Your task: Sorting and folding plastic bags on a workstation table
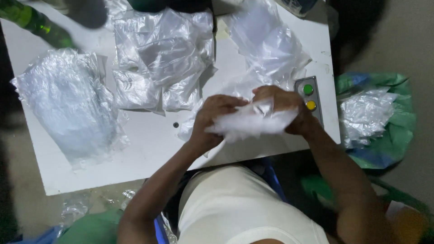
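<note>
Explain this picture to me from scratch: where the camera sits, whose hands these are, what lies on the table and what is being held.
There is one picture, taken by a camera worn on a person's head, looking down. No machine is at work, only two bare hands. The left hand and right hand together grip a crumpled clear plastic bag above the white table. On the table lie a flat stack of clear bags at the left and loose bags in the middle. A small grey box with a green and a yellow button sits by the right hand. A green sack lies beside the table.
</note>
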